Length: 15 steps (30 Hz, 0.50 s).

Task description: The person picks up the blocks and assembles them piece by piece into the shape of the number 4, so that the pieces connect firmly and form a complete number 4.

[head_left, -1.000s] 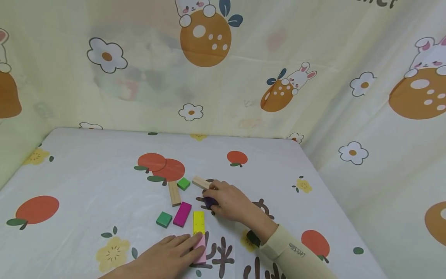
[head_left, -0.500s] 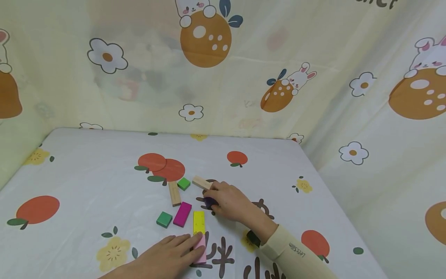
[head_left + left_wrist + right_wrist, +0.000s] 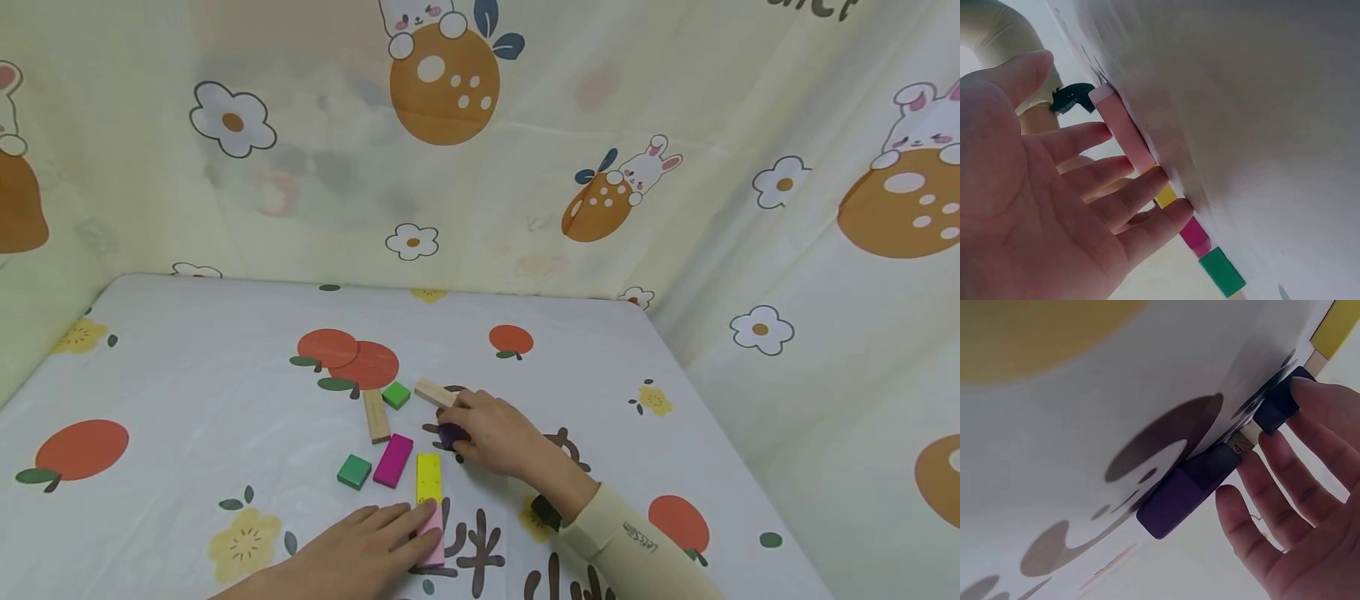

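Observation:
My left hand [image 3: 367, 542] lies with fairly straight fingers against a pink block [image 3: 431, 542], which touches the end of a yellow block [image 3: 428, 477]. My right hand [image 3: 498, 435] pinches a dark purple block [image 3: 452, 436] between thumb and fingers, down at the tabletop. In the right wrist view that dark block [image 3: 1280, 403] sits under the thumb, and a second purple block [image 3: 1172, 503] lies beside the other fingertips. Between these two shows a wooden block [image 3: 1244, 439] marked 4. Another plain wooden block [image 3: 433, 392] reaches out past my right fingers; its near end is hidden.
Left of the yellow block lie a magenta block [image 3: 393, 461] and a dark green block [image 3: 354, 472]. Farther back are a wooden block [image 3: 377, 416] and a bright green block [image 3: 396, 395]. A printed cloth covers the table [image 3: 225, 375], and a patterned curtain [image 3: 315, 183] hangs behind.

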Each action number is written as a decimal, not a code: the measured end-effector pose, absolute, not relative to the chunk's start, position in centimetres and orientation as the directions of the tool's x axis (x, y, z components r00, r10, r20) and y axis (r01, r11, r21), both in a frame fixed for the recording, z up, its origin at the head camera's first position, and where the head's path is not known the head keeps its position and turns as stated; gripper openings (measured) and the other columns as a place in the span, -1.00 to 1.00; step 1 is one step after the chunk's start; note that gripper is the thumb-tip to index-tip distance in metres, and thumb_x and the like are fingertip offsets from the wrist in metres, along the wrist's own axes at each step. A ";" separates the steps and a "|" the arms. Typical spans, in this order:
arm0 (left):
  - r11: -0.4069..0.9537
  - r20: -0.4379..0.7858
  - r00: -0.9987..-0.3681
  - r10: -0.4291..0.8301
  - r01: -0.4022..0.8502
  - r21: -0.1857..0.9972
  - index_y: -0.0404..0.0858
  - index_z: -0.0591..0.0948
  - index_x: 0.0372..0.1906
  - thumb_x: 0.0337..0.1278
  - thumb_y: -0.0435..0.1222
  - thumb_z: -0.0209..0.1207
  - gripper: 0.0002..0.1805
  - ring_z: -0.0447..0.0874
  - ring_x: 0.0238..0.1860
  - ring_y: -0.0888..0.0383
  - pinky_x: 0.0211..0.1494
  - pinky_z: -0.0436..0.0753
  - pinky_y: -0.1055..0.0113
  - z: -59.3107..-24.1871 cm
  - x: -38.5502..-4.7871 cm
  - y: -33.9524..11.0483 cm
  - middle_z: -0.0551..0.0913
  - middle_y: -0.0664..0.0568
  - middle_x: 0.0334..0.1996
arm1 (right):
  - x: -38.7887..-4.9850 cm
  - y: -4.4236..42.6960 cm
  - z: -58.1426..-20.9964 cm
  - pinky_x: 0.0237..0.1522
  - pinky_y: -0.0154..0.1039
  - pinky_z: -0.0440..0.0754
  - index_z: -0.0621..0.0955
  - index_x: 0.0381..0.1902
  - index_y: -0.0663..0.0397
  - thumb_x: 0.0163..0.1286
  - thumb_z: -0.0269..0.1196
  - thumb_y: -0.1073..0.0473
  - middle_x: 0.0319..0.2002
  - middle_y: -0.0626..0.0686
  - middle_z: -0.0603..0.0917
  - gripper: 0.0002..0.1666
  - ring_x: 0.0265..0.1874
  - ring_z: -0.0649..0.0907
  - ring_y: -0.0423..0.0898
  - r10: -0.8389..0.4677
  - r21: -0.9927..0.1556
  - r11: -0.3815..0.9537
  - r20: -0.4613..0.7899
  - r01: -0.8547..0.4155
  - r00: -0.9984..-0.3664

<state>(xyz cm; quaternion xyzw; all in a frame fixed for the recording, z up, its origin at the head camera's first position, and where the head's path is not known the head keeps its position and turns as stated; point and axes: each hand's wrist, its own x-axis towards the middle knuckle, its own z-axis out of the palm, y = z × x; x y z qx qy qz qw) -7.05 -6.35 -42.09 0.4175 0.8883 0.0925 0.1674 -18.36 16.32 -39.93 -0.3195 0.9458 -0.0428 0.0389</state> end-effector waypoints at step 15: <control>0.631 -0.220 -0.591 0.776 0.713 0.306 0.18 0.34 0.56 0.15 0.45 0.09 -0.09 0.38 0.52 0.08 0.43 0.53 -0.05 -42.1 -7.1 -6.4 0.23 0.21 0.61 | -18.3 16.5 -39.1 -0.11 -0.29 0.62 0.73 0.14 -0.09 0.37 0.43 0.11 -0.04 -0.04 0.71 -0.62 -0.15 0.55 -0.15 -0.612 -0.138 0.784 -0.017 -0.605 -0.790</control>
